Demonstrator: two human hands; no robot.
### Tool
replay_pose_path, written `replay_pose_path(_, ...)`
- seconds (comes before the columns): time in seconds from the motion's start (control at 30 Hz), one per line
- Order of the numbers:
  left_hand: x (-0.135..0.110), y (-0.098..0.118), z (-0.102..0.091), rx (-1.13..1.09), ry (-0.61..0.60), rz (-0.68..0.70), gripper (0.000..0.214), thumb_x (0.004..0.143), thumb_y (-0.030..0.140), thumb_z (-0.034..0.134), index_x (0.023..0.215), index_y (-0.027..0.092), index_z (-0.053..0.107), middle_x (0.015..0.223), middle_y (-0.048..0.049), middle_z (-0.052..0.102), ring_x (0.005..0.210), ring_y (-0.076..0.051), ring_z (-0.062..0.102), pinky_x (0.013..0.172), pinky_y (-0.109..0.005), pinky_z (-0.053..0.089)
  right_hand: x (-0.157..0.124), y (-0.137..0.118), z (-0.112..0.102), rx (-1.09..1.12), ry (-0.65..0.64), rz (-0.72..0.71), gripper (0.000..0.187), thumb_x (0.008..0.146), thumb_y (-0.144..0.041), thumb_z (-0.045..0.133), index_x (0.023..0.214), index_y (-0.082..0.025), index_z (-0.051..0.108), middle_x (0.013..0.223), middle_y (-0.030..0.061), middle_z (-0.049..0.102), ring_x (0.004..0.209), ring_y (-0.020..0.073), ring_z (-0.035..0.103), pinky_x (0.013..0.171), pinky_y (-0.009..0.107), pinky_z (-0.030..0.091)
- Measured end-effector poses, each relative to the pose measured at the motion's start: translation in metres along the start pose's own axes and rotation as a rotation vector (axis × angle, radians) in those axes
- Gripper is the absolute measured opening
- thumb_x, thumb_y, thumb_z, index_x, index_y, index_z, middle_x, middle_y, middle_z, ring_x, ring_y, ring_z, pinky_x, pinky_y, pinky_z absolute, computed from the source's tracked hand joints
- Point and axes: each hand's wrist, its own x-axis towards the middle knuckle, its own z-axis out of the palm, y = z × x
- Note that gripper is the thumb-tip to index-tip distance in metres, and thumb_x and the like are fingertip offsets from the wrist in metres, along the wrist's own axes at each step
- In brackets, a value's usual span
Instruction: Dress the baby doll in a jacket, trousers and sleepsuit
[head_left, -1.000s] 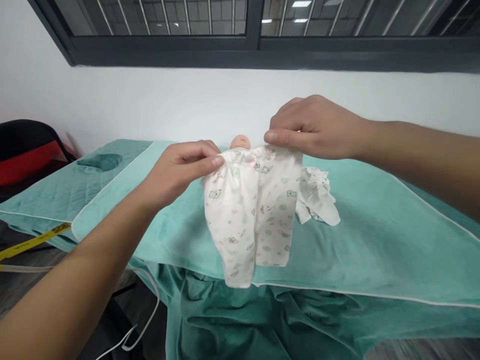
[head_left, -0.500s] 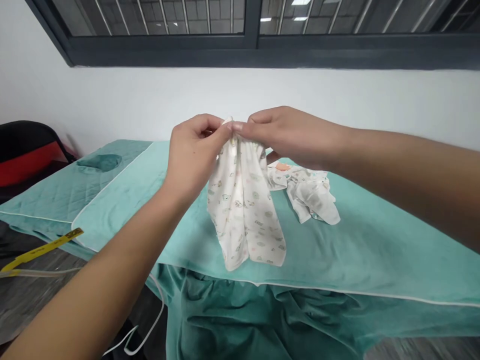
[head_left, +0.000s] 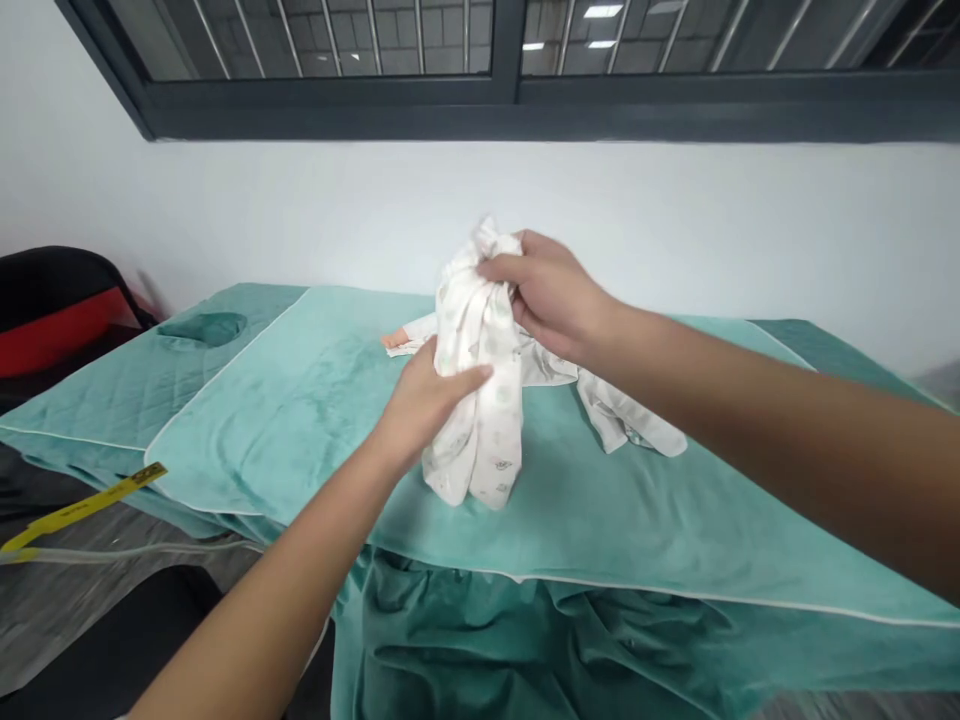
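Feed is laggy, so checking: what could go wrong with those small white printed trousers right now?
1. The right hand pinches only the bunched top of the small white printed baby trousers; they might slip.
2. The left hand on their middle could tangle the legs or snag the white printed garment behind.

Two bare forearms with bare hands [head_left: 426, 400] [head_left: 551, 295], wrists uncovered

The white baby trousers [head_left: 484, 420], printed with small pale figures, hung upright and bunched, leg against leg, waist gathered at the top, cuffs resting on the teal towel [head_left: 247, 420] at mid-scene, toward its near edge.
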Motion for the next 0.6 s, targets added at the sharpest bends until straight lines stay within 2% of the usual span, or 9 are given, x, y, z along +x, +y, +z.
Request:
replay_pose_path(0.1,-0.005,-0.026,-0.002,-0.217,0.056,-0.218,0.049,0.078,0.037,0.065,0.123,0.019,0.055,0.112,-0.0082,0.069,0.095,-0.024,0.069,0.076,-0.033,0.056,0.008,0.049,0.003,0.002,0.063,0.11,0.029,0.073,-0.025,0.066,0.093,-0.024,0.045,0.094,0.0023,0.059,0.086,0.0193,0.063,0.074,0.035,0.055)
replay_pose_path(0.17,-0.003,-0.047,-0.009,-0.269,0.146,-0.342,0.056,0.077,0.035,0.063,0.129,0.019,0.049,0.108,-0.0083,0.068,0.085,-0.022,0.069,0.07,-0.031,0.056,0.013,0.084,0.003,-0.155,0.063,0.153,0.029,0.073,-0.03,0.068,0.092,-0.024,0.047,0.098,0.0032,0.06,0.087,0.0204,0.063,0.076,0.038,0.055)
replay_pose_path(0.23,0.002,-0.072,-0.016,-0.195,0.249,-0.437,0.066,0.077,0.035,0.064,0.137,0.021,0.04,0.117,-0.011,0.064,0.088,-0.023,0.07,0.072,-0.034,0.057,0.02,0.115,-0.001,-0.381,0.021,0.121,0.021,0.077,-0.033,0.064,0.09,-0.023,0.051,0.099,0.0046,0.063,0.091,0.0215,0.064,0.084,0.04,0.054)
replay_pose_path(0.3,0.007,-0.099,-0.02,0.007,0.315,-0.465,0.07,0.076,0.032,0.064,0.14,0.022,0.036,0.131,-0.0156,0.055,0.108,-0.028,0.066,0.088,-0.041,0.056,0.031,0.14,-0.008,-0.545,0.014,0.063,0.015,0.079,-0.031,0.06,0.091,-0.023,0.055,0.108,0.0076,0.064,0.103,0.0232,0.063,0.097,0.041,0.049)
replay_pose_path(0.4,0.011,-0.132,-0.019,0.401,0.32,-0.327,0.061,0.074,0.023,0.064,0.133,0.017,0.048,0.147,-0.0213,0.04,0.14,-0.037,0.041,0.116,-0.052,0.035,0.056,0.165,-0.026,-0.637,0.08,0.041,0.024,0.078,-0.027,0.061,0.1,-0.02,0.057,0.123,0.0138,0.059,0.122,0.0277,0.054,0.11,0.042,0.039)
replay_pose_path(0.47,0.013,-0.14,-0.013,0.541,0.283,-0.163,0.052,0.078,0.022,0.06,0.129,0.015,0.053,0.152,-0.0211,0.037,0.148,-0.038,0.027,0.122,-0.055,0.023,0.076,0.177,-0.043,-0.684,0.12,0.054,0.037,0.076,-0.029,0.064,0.11,-0.017,0.057,0.132,0.0188,0.055,0.131,0.0328,0.047,0.115,0.046,0.032)
replay_pose_path(0.53,0.016,-0.135,-0.006,0.532,0.23,-0.019,0.045,0.085,0.024,0.054,0.129,0.017,0.056,0.153,-0.0176,0.04,0.151,-0.034,0.022,0.124,-0.054,0.019,0.097,0.187,-0.061,-0.728,0.158,0.103,0.057,0.074,-0.036,0.07,0.123,-0.013,0.053,0.141,0.0243,0.048,0.137,0.0386,0.04,0.117,0.051,0.027)
replay_pose_path(0.6,0.023,-0.124,0.003,0.415,0.193,0.015,0.044,0.088,0.025,0.052,0.131,0.02,0.055,0.154,-0.0134,0.042,0.152,-0.03,0.022,0.125,-0.053,0.018,0.118,0.197,-0.08,-0.757,0.188,0.218,0.081,0.071,-0.047,0.074,0.137,-0.01,0.044,0.148,0.0265,0.043,0.138,0.0405,0.04,0.115,0.052,0.03)
